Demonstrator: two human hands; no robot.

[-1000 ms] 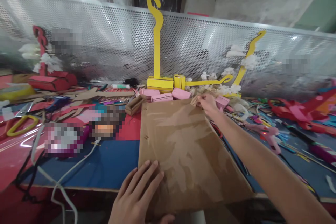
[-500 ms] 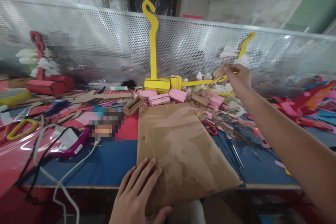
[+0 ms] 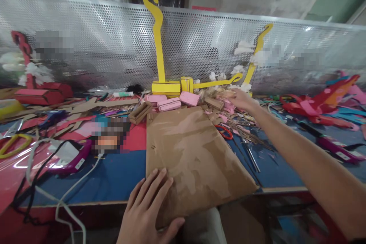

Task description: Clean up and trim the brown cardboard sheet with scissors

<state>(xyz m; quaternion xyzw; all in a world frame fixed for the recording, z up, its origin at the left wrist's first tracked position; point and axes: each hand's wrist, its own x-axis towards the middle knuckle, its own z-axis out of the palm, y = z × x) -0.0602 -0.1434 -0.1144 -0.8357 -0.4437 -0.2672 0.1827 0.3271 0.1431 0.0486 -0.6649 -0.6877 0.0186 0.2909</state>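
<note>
Here, the brown board (image 3: 200,152) lies under the left grip (image 3: 147,206).

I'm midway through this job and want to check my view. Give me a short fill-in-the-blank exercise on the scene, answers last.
1. The hand lying flat on the brown cardboard is the person's ____ one.
2. The tall hook-shaped piece standing on a box near the middle of the table is coloured ____.
3. The metal panel behind the table is pierced with many small ____.
4. The looped handle just right of the cardboard is coloured ____.

Missing words: left; yellow; holes; red.
</note>
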